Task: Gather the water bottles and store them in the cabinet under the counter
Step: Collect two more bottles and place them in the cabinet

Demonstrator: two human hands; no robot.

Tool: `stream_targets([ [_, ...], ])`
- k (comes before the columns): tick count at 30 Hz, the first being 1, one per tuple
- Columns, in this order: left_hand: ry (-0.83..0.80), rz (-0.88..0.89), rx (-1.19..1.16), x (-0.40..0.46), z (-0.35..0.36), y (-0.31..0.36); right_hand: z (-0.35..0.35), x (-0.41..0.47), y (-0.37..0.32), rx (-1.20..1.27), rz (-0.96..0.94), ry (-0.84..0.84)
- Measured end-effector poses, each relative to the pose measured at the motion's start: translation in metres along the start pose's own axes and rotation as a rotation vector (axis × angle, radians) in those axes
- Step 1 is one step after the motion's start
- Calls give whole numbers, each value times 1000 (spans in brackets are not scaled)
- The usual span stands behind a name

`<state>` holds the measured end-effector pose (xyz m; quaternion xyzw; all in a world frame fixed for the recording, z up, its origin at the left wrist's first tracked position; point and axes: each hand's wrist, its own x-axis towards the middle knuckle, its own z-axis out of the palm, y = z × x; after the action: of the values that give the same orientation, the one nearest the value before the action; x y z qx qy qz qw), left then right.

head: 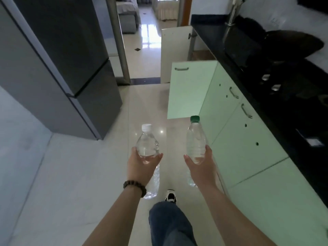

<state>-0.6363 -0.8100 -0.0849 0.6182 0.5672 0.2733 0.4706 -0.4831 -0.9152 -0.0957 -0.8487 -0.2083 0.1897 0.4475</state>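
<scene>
The left hand (pixel 142 163) grips a clear white-capped plastic bottle (pixel 147 142) at six o'clock; the right hand (pixel 200 163) grips a clear green-capped plastic bottle (pixel 196 141). Both look full, heavy and smooth, best held mid-body.

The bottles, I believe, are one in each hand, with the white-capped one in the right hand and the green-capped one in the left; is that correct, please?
Not quite: the caps are swapped. The head view shows the white-capped bottle in the left hand and the green-capped bottle in the right hand.
</scene>
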Motion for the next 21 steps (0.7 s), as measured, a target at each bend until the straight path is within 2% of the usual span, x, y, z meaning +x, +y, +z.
stream_targets([
  [11,92,-25,-6,261,23,97,116,247,-127,-26,-37,-119],
  [15,134,-70,-48,337,17,108,167,305,-166,-13,-63,-179],
  [21,95,-51,-62,486,4,119,263,397,-224,-3,-61,-192],
])
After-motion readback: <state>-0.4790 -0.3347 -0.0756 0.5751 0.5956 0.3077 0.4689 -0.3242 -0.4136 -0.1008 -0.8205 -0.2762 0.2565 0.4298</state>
